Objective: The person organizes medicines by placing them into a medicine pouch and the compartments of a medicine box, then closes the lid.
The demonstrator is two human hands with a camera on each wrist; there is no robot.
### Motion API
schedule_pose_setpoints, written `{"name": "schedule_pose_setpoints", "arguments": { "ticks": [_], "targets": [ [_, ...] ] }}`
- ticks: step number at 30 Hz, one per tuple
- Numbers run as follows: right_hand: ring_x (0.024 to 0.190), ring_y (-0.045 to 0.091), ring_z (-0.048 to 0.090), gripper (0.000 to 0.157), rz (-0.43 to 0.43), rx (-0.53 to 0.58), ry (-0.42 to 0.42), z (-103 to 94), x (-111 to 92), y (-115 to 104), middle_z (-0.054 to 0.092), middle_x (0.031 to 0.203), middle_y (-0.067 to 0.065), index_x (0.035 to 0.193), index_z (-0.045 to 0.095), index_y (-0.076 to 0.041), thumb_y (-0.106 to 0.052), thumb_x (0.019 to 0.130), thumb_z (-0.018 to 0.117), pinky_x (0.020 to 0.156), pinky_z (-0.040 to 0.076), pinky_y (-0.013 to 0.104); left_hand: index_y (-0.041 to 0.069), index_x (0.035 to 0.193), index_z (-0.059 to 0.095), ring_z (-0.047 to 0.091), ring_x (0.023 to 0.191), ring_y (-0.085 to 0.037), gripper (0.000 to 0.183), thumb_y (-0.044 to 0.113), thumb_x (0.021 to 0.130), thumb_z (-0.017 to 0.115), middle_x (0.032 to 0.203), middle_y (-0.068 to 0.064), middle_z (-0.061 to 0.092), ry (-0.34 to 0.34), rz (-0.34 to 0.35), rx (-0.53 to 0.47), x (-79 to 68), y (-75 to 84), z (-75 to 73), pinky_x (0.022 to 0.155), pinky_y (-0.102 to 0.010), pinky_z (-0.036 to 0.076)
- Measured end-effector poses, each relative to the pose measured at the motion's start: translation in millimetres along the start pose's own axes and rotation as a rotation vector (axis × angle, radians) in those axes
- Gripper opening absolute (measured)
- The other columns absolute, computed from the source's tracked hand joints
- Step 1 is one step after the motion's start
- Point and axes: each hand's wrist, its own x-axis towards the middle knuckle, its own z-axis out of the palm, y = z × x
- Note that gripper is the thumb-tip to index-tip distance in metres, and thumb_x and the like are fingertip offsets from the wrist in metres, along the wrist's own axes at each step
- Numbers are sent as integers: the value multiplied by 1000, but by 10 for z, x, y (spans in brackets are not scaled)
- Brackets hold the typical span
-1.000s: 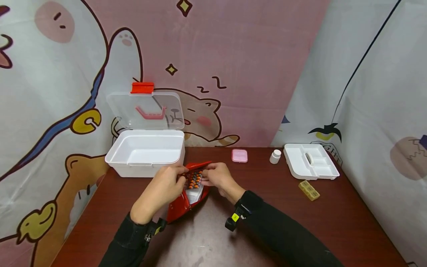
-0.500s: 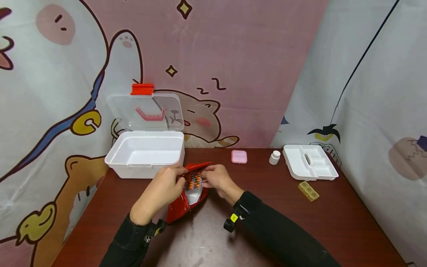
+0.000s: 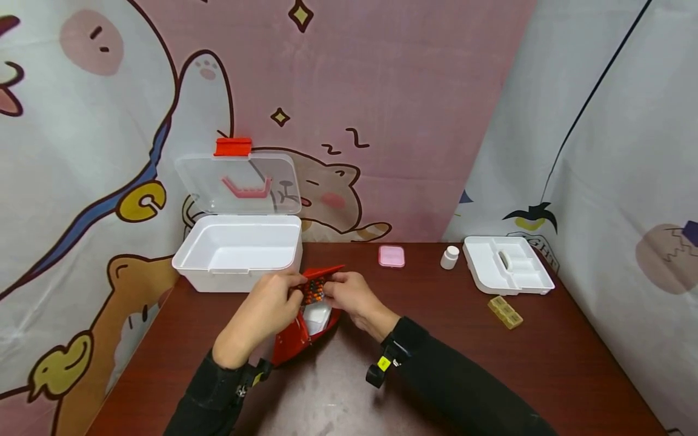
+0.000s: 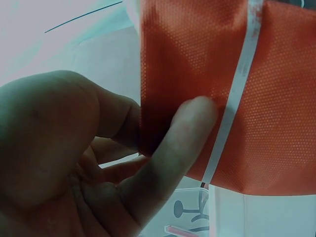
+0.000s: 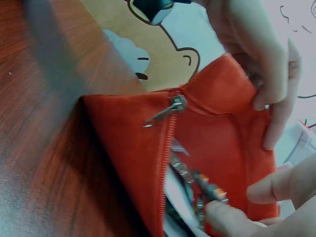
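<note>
The left hand (image 3: 272, 297) grips the edge of the red pouch (image 3: 291, 344); the right hand (image 3: 354, 297) pinches the blister pack (image 3: 312, 292) at the pouch opening. The pouch lies between the hands, unzipped, with its near end extending toward the person. White contents (image 3: 316, 318) show inside; their count cannot be told. On the table (image 3: 436, 339): one white box (image 3: 229, 281) with one raised clear lid (image 3: 240, 166), one pink case (image 3: 391, 256), one white bottle (image 3: 449, 258), one divided tray (image 3: 482, 257), one yellow pill box (image 3: 505, 312)
</note>
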Motion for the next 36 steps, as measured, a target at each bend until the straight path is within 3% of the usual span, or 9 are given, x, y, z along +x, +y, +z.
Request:
{"name": "schedule_pose_setpoints", "arguments": {
  "ticks": [3, 6, 8, 12, 18, 24, 28, 32, 36],
  "targets": [
    [101, 19, 66, 45, -35, -94, -47, -33, -52, -57, 72, 121, 20, 145, 65, 9, -5, 103, 55, 96, 64, 34, -2, 126, 80, 64, 84, -16, 32, 5, 101, 61, 121, -11, 79, -3, 0, 4, 0, 3, -12, 69, -26, 53],
    [96, 18, 62, 44, -80, -246, -57, -78, -93, -103, 70, 114, 16, 140, 69, 8, -7, 101, 56, 83, 54, 26, -3, 127, 79, 65, 86, -17, 33, 5, 101, 61, 124, -13, 78, -3, -1, 5, -4, 5, -22, 70, -26, 53],
    [97, 21, 68, 39, -89, -292, -66, -115, -108, -118, 74, 114, 17, 136, 72, 7, -9, 104, 57, 83, 58, 27, -4, 128, 79, 64, 83, -17, 33, 4, 101, 61, 126, -13, 78, -6, -9, -1, -8, 7, -28, 67, -26, 53],
    [97, 28, 81, 33, -64, -232, -86, -199, -106, -128, 80, 120, 26, 127, 75, 9, -14, 111, 59, 91, 69, 42, -5, 129, 78, 61, 76, -16, 34, 4, 101, 61, 124, -14, 77, -15, -33, -22, -14, 7, -33, 60, -25, 52],
    [62, 14, 67, 28, -49, -282, -26, -354, -89, -52, 73, 79, 11, 106, 77, 4, -18, 109, 60, 63, 66, 32, -4, 129, 79, 62, 80, -16, 34, 5, 101, 61, 124, -15, 77, -9, -36, -24, -20, 9, -28, 60, -23, 52],
    [49, 13, 54, 43, -6, -573, -26, -509, -103, 114, 56, 57, -2, 75, 73, -3, -31, 107, 65, 46, 49, 26, -4, 129, 79, 65, 88, -20, 35, 5, 100, 60, 126, -13, 78, 2, -21, -9, -6, 11, -24, 67, -27, 54],
    [47, 13, 55, 48, 23, -661, -122, -536, -118, 230, 58, 54, -3, 78, 79, 0, -34, 108, 64, 42, 38, 24, -3, 128, 80, 68, 97, -23, 35, 6, 100, 60, 130, -13, 78, 11, -15, 6, 4, 11, -27, 77, -32, 58],
    [49, 12, 58, 43, 34, -640, -158, -490, -109, 301, 61, 58, -2, 83, 81, -2, -31, 108, 61, 42, 39, 24, -3, 127, 80, 70, 101, -23, 35, 6, 100, 60, 130, -13, 78, 19, -7, 11, 4, 3, -17, 82, -35, 60],
    [49, 11, 59, 41, 63, -579, -167, -429, -75, 334, 62, 60, -1, 90, 79, 1, -29, 110, 58, 44, 42, 24, -3, 128, 79, 69, 99, -23, 36, 6, 100, 60, 132, -13, 77, 17, -24, -3, -3, -12, -5, 76, -32, 58]
  ]
}}
